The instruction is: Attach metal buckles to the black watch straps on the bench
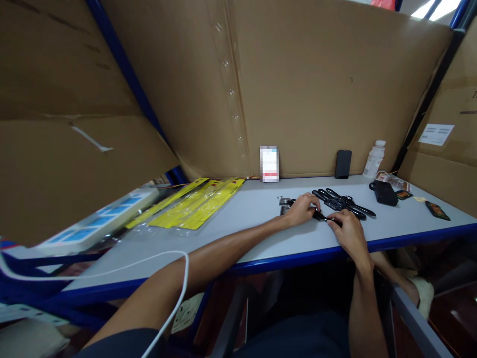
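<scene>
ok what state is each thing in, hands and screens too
Left hand: closed on slim black item
Right hand: pinching that item's other end
White glowing screen: lit, upright, blurred
Black rectangular phone: upright, unlit
Pale plastic bottle: upright, capped
Yellow flat packets: lying flat, overlapping
Long black items: lying bunched together

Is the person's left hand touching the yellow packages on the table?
No, the left hand holds a black item, while the yellow packages lie apart, farther to the left.
</scene>
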Demonstrator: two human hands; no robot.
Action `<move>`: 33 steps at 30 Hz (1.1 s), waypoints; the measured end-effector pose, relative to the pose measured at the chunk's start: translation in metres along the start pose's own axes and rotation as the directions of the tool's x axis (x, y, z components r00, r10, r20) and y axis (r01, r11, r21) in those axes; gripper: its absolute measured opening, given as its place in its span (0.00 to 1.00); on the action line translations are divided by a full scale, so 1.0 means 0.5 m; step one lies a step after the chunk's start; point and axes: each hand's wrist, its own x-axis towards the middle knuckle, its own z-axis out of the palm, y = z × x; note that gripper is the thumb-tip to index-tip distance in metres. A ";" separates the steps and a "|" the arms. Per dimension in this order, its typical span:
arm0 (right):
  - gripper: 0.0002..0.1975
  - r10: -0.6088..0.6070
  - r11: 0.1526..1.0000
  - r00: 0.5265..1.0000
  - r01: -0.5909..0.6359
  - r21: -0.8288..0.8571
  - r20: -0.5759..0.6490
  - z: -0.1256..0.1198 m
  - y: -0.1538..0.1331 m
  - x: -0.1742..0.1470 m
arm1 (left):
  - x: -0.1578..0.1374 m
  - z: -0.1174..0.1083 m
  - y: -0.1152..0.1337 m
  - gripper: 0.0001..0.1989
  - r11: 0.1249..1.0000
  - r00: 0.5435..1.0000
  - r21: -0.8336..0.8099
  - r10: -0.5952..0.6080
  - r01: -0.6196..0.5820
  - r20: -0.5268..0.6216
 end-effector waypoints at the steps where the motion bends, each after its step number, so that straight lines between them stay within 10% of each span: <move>1: 0.11 -0.001 1.000 1.000 0.001 -0.002 -0.001 0.000 0.000 0.000 | 0.001 -0.001 0.000 0.17 1.000 1.000 -0.014 -0.006 0.006 -0.014; 9: 0.11 -0.013 1.000 1.000 0.013 -0.015 -0.004 0.001 0.002 0.001 | -0.001 -0.001 0.005 0.02 0.991 0.991 0.086 -0.094 0.102 -0.092; 14: 0.11 -0.004 1.000 1.000 0.004 -0.018 0.003 0.002 0.003 0.001 | -0.003 0.001 0.006 0.14 0.998 0.999 0.051 0.040 -0.041 0.018; 19: 0.12 -0.002 1.000 1.000 0.002 -0.020 0.009 0.001 0.002 0.001 | -0.002 0.001 0.002 0.16 0.990 0.985 0.090 -0.092 0.106 -0.147; 25: 0.12 0.003 1.000 1.000 -0.003 -0.016 0.001 0.001 0.000 0.001 | -0.002 0.002 0.001 0.17 0.999 1.000 0.050 -0.003 0.004 -0.008; 33: 0.12 0.000 1.000 1.000 0.000 -0.014 0.008 0.002 0.001 0.001 | -0.002 0.002 -0.003 0.20 0.991 0.991 0.089 -0.086 0.096 -0.105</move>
